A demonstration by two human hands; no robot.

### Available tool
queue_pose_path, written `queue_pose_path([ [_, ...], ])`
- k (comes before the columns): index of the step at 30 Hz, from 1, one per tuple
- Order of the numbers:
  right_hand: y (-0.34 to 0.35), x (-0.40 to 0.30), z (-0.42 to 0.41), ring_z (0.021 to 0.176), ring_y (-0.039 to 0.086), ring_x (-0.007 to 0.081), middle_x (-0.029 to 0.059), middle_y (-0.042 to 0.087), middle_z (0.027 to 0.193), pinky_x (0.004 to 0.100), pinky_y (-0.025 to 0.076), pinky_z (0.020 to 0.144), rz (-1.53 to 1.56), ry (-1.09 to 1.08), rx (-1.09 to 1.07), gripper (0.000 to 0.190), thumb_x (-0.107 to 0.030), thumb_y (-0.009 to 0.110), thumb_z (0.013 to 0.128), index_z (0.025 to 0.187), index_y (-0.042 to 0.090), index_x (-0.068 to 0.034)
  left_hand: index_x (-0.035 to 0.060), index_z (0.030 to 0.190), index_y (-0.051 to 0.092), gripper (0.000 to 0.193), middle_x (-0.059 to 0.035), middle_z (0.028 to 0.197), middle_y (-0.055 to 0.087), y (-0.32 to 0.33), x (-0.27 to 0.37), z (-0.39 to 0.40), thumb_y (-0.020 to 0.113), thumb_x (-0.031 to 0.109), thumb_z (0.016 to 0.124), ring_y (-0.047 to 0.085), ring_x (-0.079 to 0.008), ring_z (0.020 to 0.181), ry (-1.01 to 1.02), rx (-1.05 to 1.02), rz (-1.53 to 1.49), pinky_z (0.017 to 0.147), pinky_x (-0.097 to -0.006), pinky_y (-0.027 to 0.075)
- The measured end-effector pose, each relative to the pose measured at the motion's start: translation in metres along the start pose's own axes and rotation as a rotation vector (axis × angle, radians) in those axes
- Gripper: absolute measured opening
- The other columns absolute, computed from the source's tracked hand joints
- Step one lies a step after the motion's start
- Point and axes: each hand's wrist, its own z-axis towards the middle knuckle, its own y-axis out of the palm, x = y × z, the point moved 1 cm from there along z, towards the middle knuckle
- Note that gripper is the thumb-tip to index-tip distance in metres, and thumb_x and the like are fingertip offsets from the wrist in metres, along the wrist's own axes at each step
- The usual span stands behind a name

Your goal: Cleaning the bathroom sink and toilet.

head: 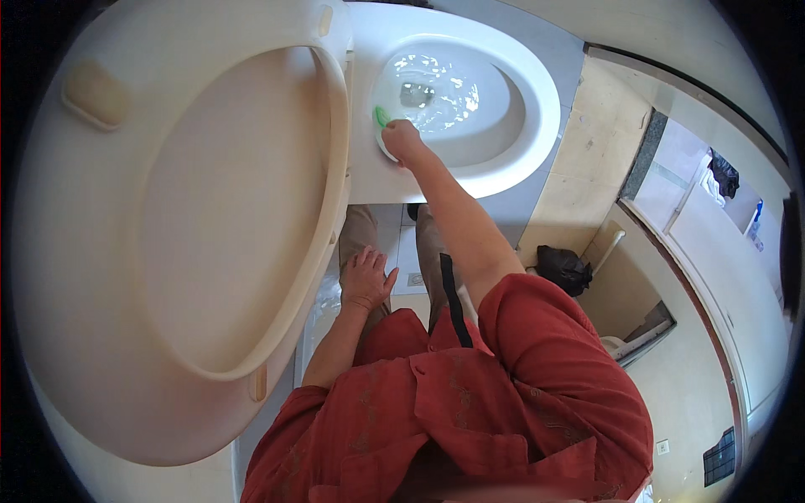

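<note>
My right hand (403, 141) is closed in a fist at the near left inner rim of a white toilet bowl (546, 119). From it sticks out a bright green item (381, 117), perhaps a brush or scrubber; the fist hides the rest. Water (449, 94) with bright reflections fills the bottom of the bowl. To the left stands the raised toilet seat (330, 264), large in view, with the lid (233, 220) behind its opening. My left hand (370, 273) lies on my left trouser leg with its fingers spread, holding nothing.
A black plastic bag (563, 269) sits near the wall on the right, beside a pale pipe (609, 254). A floor drain (415, 279) shows between my legs. Farther right is a door frame (692, 283). The raised seat bounds the left side.
</note>
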Motion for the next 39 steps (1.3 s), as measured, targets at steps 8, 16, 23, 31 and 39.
queue_pose_path([
  [8, -0.056, -0.046, 0.072, 0.049, 0.036, 0.0128, 0.006, 0.039, 0.068, 0.0256, 0.027, 0.04, 1.754, 0.309, -0.004, 0.014, -0.003, 0.032, 0.079, 0.088, 0.042, -0.007, 0.0038, 0.101, 0.056, 0.041, -0.0099, 0.108, 0.055, -0.001, 0.003, 0.006, 0.049, 0.04, 0.081, 0.041, -0.0252, 0.114, 0.043, 0.047, -0.026, 0.09, -0.0414, 0.034],
  [16, -0.099, 0.017, 0.015, 0.042, 0.04, 0.0148, 0.0054, 0.041, 0.058, 0.0253, 0.03, 0.032, 1.085, 0.136, 0.203, 0.013, -0.015, 0.037, 0.084, 0.078, 0.045, -0.006, 0.0044, 0.1, 0.056, 0.038, -0.0096, 0.109, 0.054, -0.006, -0.006, -0.007, 0.05, 0.037, 0.081, 0.041, -0.026, 0.113, -0.07, 0.102, -0.061, 0.092, -0.0414, 0.033],
  [23, -0.112, 0.067, -0.07, 0.083, 0.055, 0.042, 0.0252, 0.059, 0.088, 0.0474, 0.044, 0.074, -0.703, -0.412, 0.262, 0.033, -0.018, 0.045, 0.084, 0.111, 0.051, -0.002, 0.0055, 0.093, 0.06, 0.026, -0.0108, 0.094, 0.06, -0.051, -0.022, -0.044, 0.055, 0.027, 0.079, 0.055, -0.0267, 0.094, -0.269, 0.455, -0.302, 0.082, -0.0369, 0.043],
  [31, -0.106, 0.033, -0.138, 0.088, 0.055, 0.0404, 0.0255, 0.057, 0.095, 0.0444, 0.044, 0.078, -0.494, -0.469, 0.401, 0.033, -0.019, 0.047, 0.083, 0.111, 0.052, -0.003, 0.0004, 0.074, 0.054, 0.005, -0.014, 0.072, 0.054, -0.232, -0.038, -0.114, 0.054, 0.005, 0.075, 0.051, -0.0327, 0.065, -0.137, 1.105, -0.111, 0.06, -0.0412, 0.04],
  [39, -0.098, 0.007, -0.19, 0.083, 0.057, 0.0404, 0.0256, 0.059, 0.089, 0.0457, 0.044, 0.076, -0.59, -0.561, 0.423, 0.034, -0.02, 0.048, 0.081, 0.11, 0.052, -0.003, 0.0049, 0.128, 0.033, 0.052, -0.0118, 0.123, 0.044, -0.337, -0.052, -0.055, 0.052, 0.016, 0.081, 0.034, -0.0307, 0.118, -0.138, 1.055, 0.099, 0.095, -0.0434, 0.03],
])
